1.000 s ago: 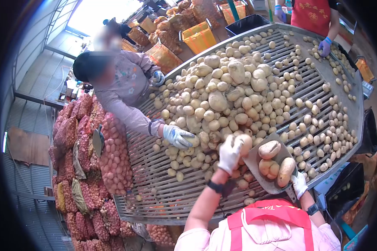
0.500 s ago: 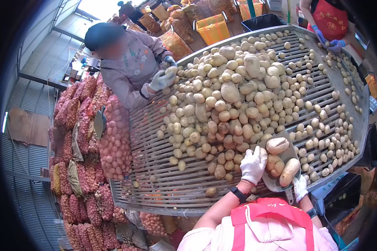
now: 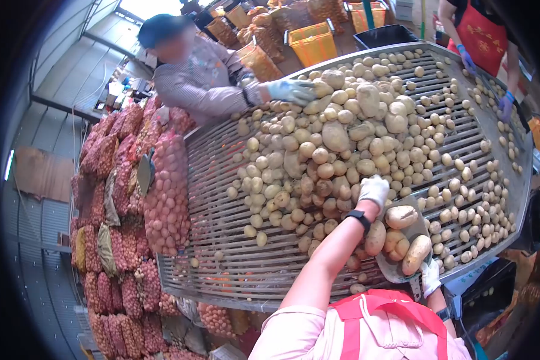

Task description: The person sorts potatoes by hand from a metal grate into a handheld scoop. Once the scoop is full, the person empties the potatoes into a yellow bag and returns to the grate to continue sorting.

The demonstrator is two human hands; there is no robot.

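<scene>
My left hand [image 3: 374, 191], in a white glove, is at the near side of a heap of potatoes [image 3: 335, 138], back of the hand up and fingers curled; what lies under them is hidden. My right hand [image 3: 430, 277], also gloved, grips a metal scoop [image 3: 390, 270] near its handle. The scoop rests over the slatted table and carries large potatoes: one [image 3: 401, 216] at the top, a knobbly one [image 3: 396, 245] in the middle and a long one [image 3: 416, 255] on the right. Another large potato [image 3: 375, 237] sits at the scoop's left edge.
Potatoes lie across the slatted metal table [image 3: 222, 276]. Opposite, a co-worker's gloved hand [image 3: 291, 91] reaches onto the heap; another person in a red apron [image 3: 480, 39] stands at the far right. Full mesh sacks [image 3: 165, 198] are stacked left, a yellow basket [image 3: 313, 45] behind.
My left hand has moved up from the scoop to the heap, leaving a large potato at the scoop's left edge. The co-worker's hand has reached right; the far person's hands have moved apart.
</scene>
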